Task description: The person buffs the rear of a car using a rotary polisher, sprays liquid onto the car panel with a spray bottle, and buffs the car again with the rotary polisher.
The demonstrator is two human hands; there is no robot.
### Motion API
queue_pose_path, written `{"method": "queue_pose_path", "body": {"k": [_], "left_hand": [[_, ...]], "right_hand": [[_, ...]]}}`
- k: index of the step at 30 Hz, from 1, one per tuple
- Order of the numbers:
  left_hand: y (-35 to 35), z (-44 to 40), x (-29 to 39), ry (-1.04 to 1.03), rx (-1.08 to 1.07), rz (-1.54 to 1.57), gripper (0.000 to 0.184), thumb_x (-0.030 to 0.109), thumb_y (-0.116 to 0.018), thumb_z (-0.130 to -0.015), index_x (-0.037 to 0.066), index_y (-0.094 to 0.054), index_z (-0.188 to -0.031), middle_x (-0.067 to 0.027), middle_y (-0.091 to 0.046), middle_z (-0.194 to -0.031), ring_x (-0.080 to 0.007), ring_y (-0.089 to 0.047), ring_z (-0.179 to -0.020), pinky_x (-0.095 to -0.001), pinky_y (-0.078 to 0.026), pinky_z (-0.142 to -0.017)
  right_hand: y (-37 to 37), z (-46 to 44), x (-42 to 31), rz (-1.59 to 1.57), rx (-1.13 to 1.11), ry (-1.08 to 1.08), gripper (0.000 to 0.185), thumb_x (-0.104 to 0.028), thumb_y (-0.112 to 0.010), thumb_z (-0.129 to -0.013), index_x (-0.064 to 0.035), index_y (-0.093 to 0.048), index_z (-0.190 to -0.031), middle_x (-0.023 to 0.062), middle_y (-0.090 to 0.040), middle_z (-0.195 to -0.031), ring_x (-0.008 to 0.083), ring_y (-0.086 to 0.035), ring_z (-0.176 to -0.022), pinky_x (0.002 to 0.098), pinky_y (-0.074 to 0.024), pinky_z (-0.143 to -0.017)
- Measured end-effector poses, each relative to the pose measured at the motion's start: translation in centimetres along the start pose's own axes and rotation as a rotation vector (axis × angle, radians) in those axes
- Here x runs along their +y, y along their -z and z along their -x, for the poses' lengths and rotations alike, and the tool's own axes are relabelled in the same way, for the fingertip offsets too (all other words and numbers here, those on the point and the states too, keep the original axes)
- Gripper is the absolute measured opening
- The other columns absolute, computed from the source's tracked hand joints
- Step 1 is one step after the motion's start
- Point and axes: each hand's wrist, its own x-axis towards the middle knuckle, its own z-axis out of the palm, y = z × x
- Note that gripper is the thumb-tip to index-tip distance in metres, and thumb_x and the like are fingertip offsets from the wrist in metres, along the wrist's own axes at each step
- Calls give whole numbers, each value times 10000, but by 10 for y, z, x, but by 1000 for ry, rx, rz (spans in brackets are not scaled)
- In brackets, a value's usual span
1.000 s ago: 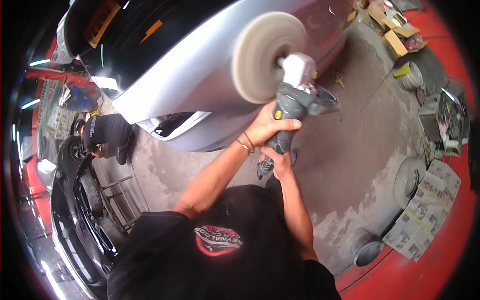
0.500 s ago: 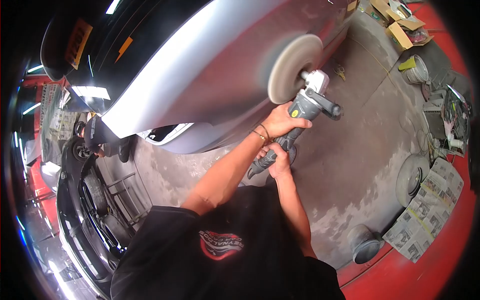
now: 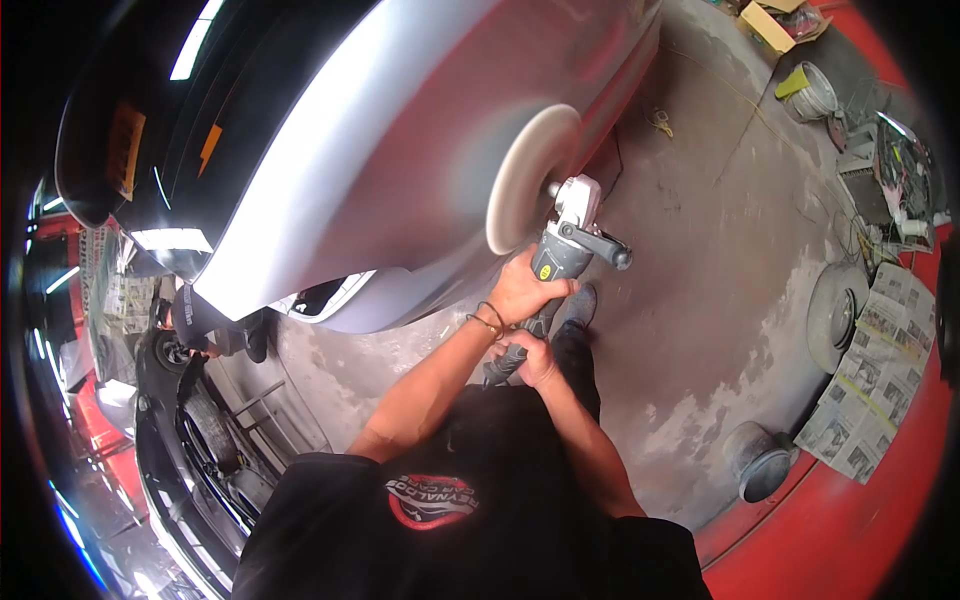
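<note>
A grey and silver car polisher (image 3: pixel 565 240) is held in front of me, its round white pad (image 3: pixel 535 180) against the side of a silver car panel (image 3: pixel 400 150). The pad looks blurred, as if spinning. My left hand (image 3: pixel 530 287), with bands at the wrist, is wrapped round the tool's body just behind its head. Farther back, my right hand (image 3: pixel 530 358) grips the rear handle; some of its fingers are hidden. The side handle (image 3: pixel 605 248) sticks out to the right, with neither hand on it.
Another person (image 3: pixel 205 325) crouches at the left beyond the panel, near a dark car part (image 3: pixel 190 450). At right are a white bucket (image 3: pixel 808 92), newspaper sheets (image 3: pixel 875 375), a grey round container (image 3: pixel 760 465) and an open cardboard box (image 3: pixel 770 25). A thin cord (image 3: pixel 725 85) crosses the floor.
Both hands and the polisher have moved left and somewhat down in view, the pad still at the panel. The camera view has shifted as well. My foot now shows beside the tool.
</note>
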Motion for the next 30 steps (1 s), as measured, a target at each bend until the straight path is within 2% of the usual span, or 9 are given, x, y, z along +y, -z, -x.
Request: {"method": "queue_pose_path", "body": {"k": [3,4,8,11,13,17,20,25,30], "left_hand": [[-19,-20,3,50,92,-89,845,496,-934,-719,-21,-685,-1339,-221,-787,-1196,-345,-765,-1141,-445,-577,-1038],[-26,-26,8,66,132,-118,854,524,-935,-694,-34,-693,-1294,-240,-793,-1165,-376,-779,-1125,-460,-585,-1029],[-57,-62,35,72,194,-110,895,562,-919,-687,-57,-689,-1292,-300,-789,-1182,-427,-783,-1148,-475,-600,-1036],[-74,-93,73,63,173,-90,930,585,-907,-685,-67,-679,-1309,-301,-792,-1176,-435,-786,-1138,-481,-607,-1024],[-86,-124,96,61,182,-113,957,594,-899,-682,-79,-665,-1321,-314,-788,-1171,-443,-788,-1126,-487,-614,-1007],[-101,-185,153,35,220,-168,963,577,-896,-685,-101,-652,-1324,-344,-776,-1176,-437,-790,-1126,-488,-618,-1008],[-105,-224,188,89,196,-221,942,542,-906,-678,-106,-686,-1325,-302,-812,-1123,-397,-818,-1077,-452,-644,-970],[-105,-219,185,114,222,-244,940,554,-896,-691,-127,-684,-1305,-302,-810,-1117,-405,-814,-1071,-447,-640,-978],[-93,-158,130,127,238,-269,938,582,-886,-707,-136,-659,-1266,-327,-792,-1096,-448,-793,-1080,-474,-622,-992]], "right_hand": [[14,-1,-12,-208,15,-113,208,-143,-703,-924,-14,-648,-1077,62,-598,-913,232,-602,-830,418,-525,-820],[10,2,-24,-164,39,-148,189,-238,-699,-888,-82,-602,-934,9,-548,-833,209,-558,-786,400,-489,-839],[32,5,-82,-201,90,-206,187,-246,-705,-875,-92,-615,-932,17,-577,-821,205,-575,-776,390,-494,-815],[40,4,-141,-224,125,-224,178,-227,-702,-852,-78,-617,-899,31,-581,-807,210,-573,-758,396,-501,-786],[57,-4,-181,-194,-1,-209,230,-252,-703,-909,-85,-629,-1048,20,-567,-854,212,-565,-788,403,-494,-797],[48,-28,-266,-141,15,-137,202,-306,-665,-875,-127,-598,-940,-1,-530,-794,196,-537,-723,406,-485,-741],[29,-41,-315,-81,17,-61,189,-319,-652,-872,-152,-564,-886,-11,-506,-760,173,-523,-698,392,-457,-704],[31,-45,-306,-39,-10,-7,210,-334,-655,-852,-143,-569,-858,-24,-506,-746,169,-526,-678,392,-449,-685],[39,-28,-223,-74,-22,-52,250,-373,-657,-814,-137,-581,-848,-15,-522,-743,186,-547,-672,407,-467,-676]]}}
